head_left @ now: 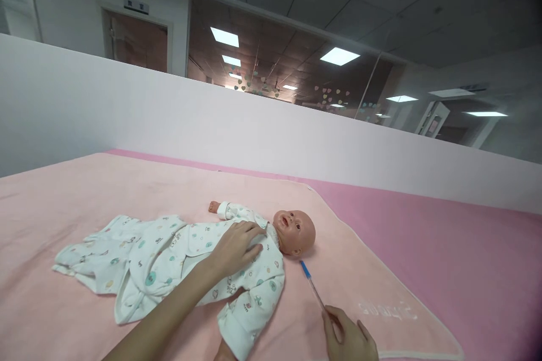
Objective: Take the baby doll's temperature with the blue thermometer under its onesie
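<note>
A baby doll (296, 230) lies on its back, its head to the right and its mouth parted. It wears a white printed baby outfit (148, 254), loose and partly folded over at the legs. My left hand (240, 245) rests on the doll's chest near the collar, fingers slightly bent and lying on the cloth. Between the thumb and fingers of my right hand (349, 335) is a slim clear thermometer (315, 292) with a blue end. That blue end points toward the doll's head, a short way below its ear, apart from it.
A peach blanket (139, 180) with pale lettering at its right corner lies under the doll. Beneath it shows a pink mat (444, 237). A low white wall (237, 130) runs along the back, with a window (275, 62) and a door (139, 42) beyond.
</note>
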Available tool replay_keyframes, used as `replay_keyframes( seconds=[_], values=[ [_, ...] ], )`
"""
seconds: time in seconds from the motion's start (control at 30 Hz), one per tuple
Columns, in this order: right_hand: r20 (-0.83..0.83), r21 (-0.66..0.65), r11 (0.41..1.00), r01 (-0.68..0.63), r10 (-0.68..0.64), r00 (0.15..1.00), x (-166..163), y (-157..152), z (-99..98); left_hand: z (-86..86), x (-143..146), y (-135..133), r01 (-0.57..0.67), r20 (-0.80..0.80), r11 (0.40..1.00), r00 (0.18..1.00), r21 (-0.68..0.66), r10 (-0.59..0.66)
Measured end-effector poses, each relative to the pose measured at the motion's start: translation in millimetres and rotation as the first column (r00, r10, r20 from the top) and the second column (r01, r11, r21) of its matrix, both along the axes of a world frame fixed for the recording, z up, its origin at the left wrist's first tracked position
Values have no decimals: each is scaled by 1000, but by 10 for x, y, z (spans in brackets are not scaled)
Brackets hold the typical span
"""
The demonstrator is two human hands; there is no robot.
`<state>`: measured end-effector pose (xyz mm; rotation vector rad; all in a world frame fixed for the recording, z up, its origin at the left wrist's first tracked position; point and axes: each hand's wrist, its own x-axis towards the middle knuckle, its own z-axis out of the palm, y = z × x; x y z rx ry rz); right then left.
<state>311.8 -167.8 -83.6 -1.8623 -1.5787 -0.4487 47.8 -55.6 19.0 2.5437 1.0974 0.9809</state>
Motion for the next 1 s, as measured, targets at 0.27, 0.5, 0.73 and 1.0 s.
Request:
replay_keyframes(
  seconds=[0.27, 0.5, 0.73, 1.0],
  values=[
    [-163, 106, 993, -58, 74, 984, -454, 173, 663, -13, -8, 27, -2, 28, 998, 1000, -59, 4],
    [56, -158, 896, -414, 427, 903, -1099, 941, 1229, -18, -24, 102, 66, 280, 962, 960, -266, 11],
    [-52, -161, 888, -431, 429, 902, -1164, 1223, 1100, -77, 15, 226, -17, 210, 966, 975, -258, 74],
    [-244, 63, 887, -458, 459, 854, -1142, 1164, 1089, -73, 43, 209, -54, 181, 977, 979, -207, 93]
  ],
)
